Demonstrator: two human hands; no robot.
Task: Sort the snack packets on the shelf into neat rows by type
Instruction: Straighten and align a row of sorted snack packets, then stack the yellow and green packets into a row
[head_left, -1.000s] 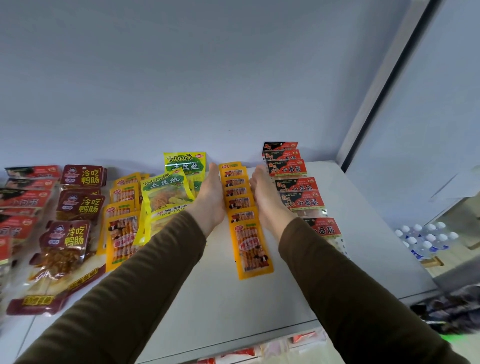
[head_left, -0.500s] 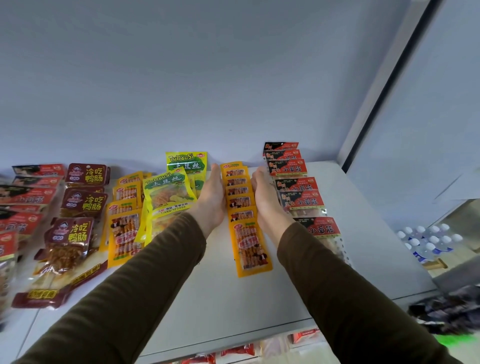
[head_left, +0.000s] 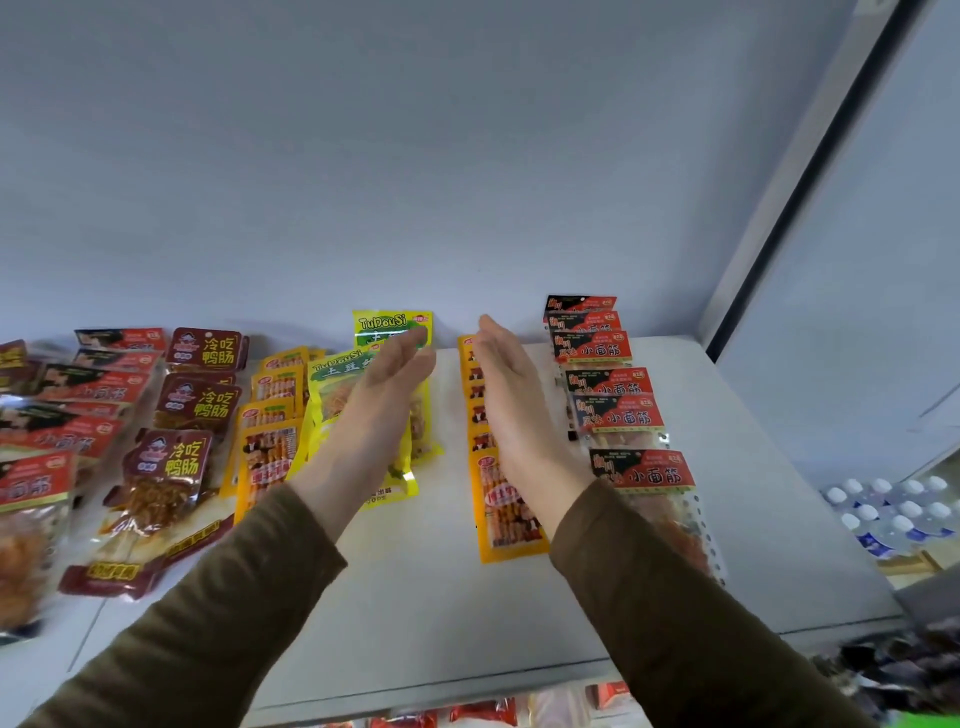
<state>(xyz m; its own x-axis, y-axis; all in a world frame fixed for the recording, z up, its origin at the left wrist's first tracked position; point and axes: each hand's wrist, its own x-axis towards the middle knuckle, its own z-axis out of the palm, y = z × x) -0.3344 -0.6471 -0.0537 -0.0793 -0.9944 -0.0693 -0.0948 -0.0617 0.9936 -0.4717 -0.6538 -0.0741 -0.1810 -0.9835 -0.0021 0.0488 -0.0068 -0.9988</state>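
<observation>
Both hands, the left hand (head_left: 395, 384) and right hand (head_left: 511, 395), have lifted open-fingered off the straightened orange packet row (head_left: 506, 512) at frame centre, suggesting that row is finished.

Even, soft daylight, faint shadows, wide-angle bending at edges — lower-right corner smeared, left edge blurred

Water bottles (head_left: 893, 512), lower right
</observation>
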